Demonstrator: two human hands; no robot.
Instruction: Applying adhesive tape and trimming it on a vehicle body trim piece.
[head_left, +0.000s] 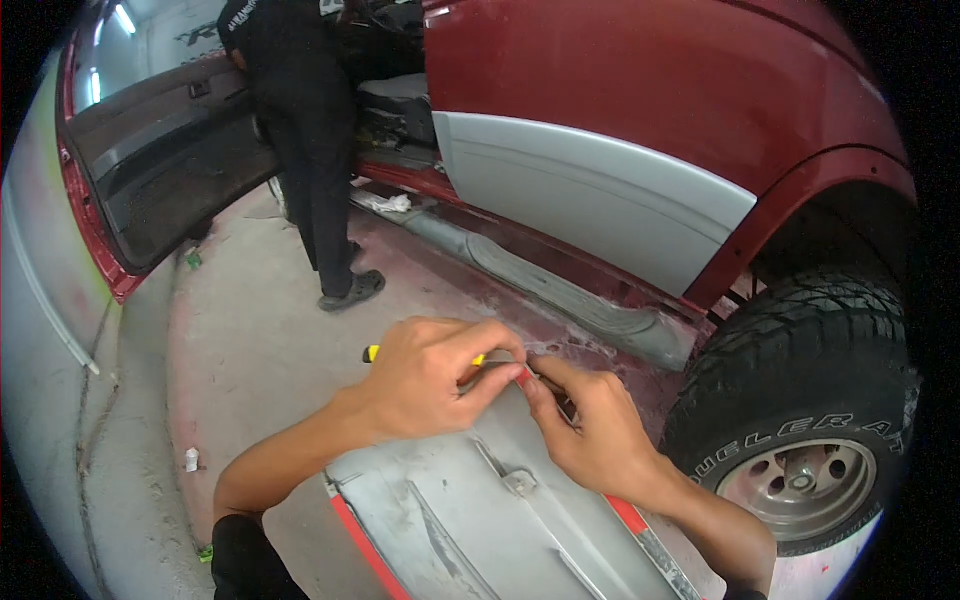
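Observation:
My left hand (pixel 430 375) is closed around a slim tool with a yellow-and-black handle (pixel 372 354). Its thin metal end shows by my fingertips, but its exact kind is hidden. Pinched at the far edge of a grey panel, my right hand (pixel 590 420) grips the end of a red tape strip (pixel 526 377), close to the tool's tip. The grey panel (pixel 400 465) lies below both hands, with a raised ridge and a clip on its face. Red strips also run along its left edge (pixel 365 545) and its right edge (pixel 628 514).
A red vehicle (pixel 600 60) with a silver lower door panel (pixel 590 190) stands ahead. Its large tyre (pixel 790 390) is close on the right, and a grey side step (pixel 540 275) runs below. A person in black (pixel 305 130) stands at the open front door (pixel 170 150).

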